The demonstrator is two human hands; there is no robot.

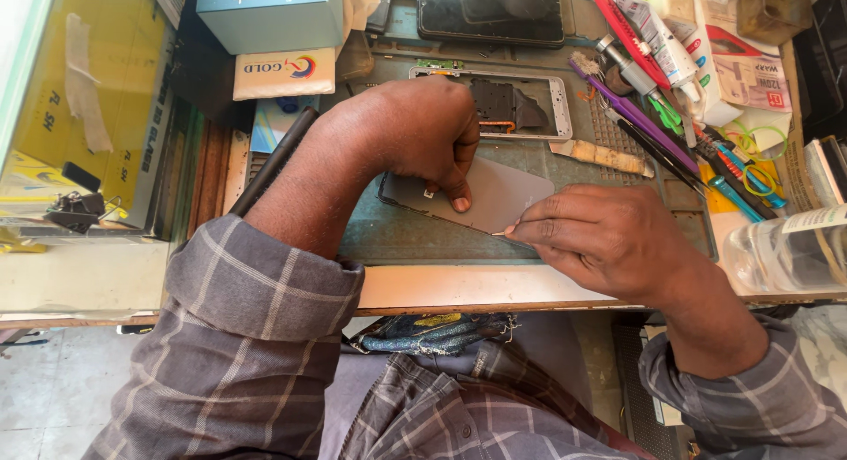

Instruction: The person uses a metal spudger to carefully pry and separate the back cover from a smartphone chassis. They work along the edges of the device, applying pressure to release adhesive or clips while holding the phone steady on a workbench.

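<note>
L hand [423, 134]: palm down, knuckles up, fingers curled under, thumb [458, 195] stretched fwd and pressing flat w/ nail showing. L wrist bent; L forearm bare, runs diagonally from lower left, sleeve [256, 310] pushed up near elbow. R hand [600, 239]: back of hand up, fingers bunched in a tight pinch, tips pointing left, close to L thumb but not touching. R forearm comes in from lower right, sleeve down to just past wrist. Both hands low, near mid-frame.
</note>
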